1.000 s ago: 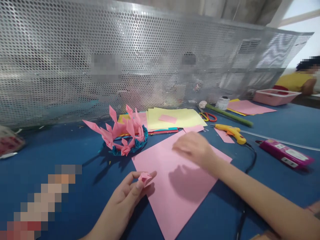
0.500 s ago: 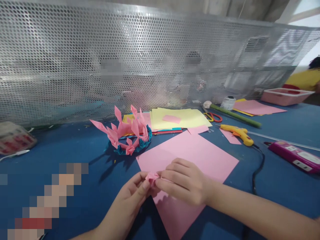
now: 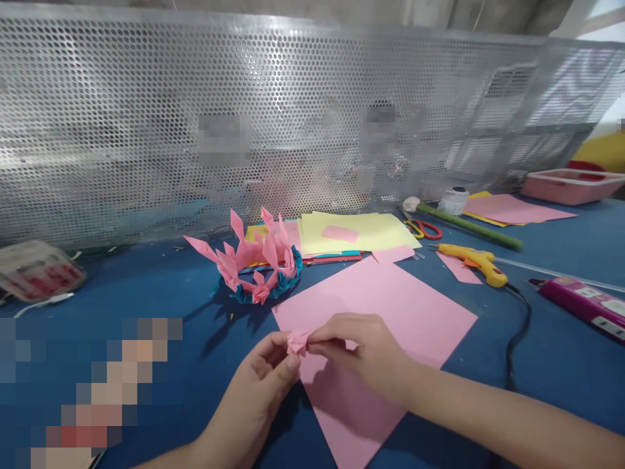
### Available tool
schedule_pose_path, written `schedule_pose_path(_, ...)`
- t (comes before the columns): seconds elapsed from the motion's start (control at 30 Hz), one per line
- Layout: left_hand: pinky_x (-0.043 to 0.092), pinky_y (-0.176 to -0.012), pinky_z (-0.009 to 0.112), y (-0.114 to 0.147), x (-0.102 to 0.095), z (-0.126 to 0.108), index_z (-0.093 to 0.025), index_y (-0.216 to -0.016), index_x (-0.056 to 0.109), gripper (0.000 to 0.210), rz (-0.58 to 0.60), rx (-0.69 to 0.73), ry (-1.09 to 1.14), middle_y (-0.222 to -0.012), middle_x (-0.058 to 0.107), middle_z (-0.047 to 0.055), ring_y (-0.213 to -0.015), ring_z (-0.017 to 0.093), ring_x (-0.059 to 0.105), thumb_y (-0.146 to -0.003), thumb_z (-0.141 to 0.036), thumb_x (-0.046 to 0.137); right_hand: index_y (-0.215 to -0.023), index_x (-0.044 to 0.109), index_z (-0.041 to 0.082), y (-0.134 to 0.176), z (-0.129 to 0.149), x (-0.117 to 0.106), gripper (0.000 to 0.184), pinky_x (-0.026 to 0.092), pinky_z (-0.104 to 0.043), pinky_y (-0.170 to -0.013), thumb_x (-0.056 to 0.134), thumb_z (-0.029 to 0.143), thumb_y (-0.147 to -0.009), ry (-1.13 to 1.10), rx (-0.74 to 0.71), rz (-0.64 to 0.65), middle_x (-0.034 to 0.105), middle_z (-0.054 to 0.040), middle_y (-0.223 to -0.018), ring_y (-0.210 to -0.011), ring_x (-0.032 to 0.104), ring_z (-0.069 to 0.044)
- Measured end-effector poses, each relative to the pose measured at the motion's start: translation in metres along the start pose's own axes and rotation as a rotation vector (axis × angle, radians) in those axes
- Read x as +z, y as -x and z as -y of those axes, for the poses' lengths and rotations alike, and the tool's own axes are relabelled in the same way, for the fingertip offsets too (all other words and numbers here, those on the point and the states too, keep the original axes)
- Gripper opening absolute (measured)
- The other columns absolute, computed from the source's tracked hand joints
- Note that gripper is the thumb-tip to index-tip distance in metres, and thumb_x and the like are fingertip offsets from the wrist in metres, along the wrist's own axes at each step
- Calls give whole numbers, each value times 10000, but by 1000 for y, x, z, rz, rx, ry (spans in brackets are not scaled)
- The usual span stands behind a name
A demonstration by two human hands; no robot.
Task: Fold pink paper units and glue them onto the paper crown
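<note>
A: Starting left. What is lying there?

B: A red-and-white bundle (image 3: 43, 270) is resting on the blue worktop (image 3: 146, 277). Next, a pink-and-blue paper crown (image 3: 269, 251) is standing, its spikes fanning up and outward.

A: And the left hand (image 3: 258, 385)?

B: Thumb and fingers are pinching a small folded paper (image 3: 297, 342). In this view it is showing over the left edge of a large pink sheet (image 3: 390, 293).

A: What is threatening it?

B: My judgement: its thin folds are risking a crush if the thumb is pressing too hard. A sharp tug from the right could be tearing or opening them.

A: Which way is it pointing?

B: One flap seems to be facing right. Fingers are hiding parts of it; it is looking squat, so I am not making out any clear long axis.

A: The right hand (image 3: 367, 345)?

B: Thumb and fingertips are pinching the paper's right edge, seemingly. Below, the sheet is lying flat.

A: Farther right?

B: A yellow glue gun (image 3: 481, 262) is lying with its nozzle pointing left. Beyond, a purple case (image 3: 581, 299) is sitting near the edge of view.
</note>
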State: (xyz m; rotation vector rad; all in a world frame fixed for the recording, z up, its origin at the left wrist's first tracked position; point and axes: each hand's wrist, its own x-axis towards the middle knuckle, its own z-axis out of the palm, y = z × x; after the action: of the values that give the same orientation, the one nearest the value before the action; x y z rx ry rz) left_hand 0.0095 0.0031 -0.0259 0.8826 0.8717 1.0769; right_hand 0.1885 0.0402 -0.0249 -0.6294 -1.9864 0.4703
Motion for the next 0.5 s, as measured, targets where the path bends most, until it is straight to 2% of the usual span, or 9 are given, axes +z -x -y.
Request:
schedule_pose_path(0.1,484,-855,213,0,2,-3,-255,-883,761,203,-12,-18,2,-920,743,-2,-916,153,645,-736,-369,843,-850,795,213,-4,5,0,96,504,-180,-529,722,153,-835,-142,235,26,774,-10,-732,-594,677,-120)
schedule_pose_path(0.23,489,-871,240,-1,0,-2,-263,-884,774,257,-23,-36,19,-927,760,4,-973,187,661,-677,-369,881,-821,803,210,-3,5,5,78,543,-217,-595,727,197,-807,-325,458,41,791,-32,-779,-678,716,-159)
schedule_pose_path(0.4,487,-914,286,-3,-1,-2,-242,-879,774,271,-36,-52,30,-948,769,31,-991,216,662,-665,-363,887,-786,778,162,0,2,14,112,520,-231,-554,716,255,-783,-488,605,41,758,-46,-702,-604,675,-150)
schedule_pose_path(0.5,479,-954,317,-4,0,-3,-237,-992,766,363,-32,-70,17,-1002,759,52,-1015,229,653,-673,-370,880,-749,746,159,-2,3,15,104,513,-238,-575,707,253,-770,-539,629,16,738,-33,-702,-612,656,-140)
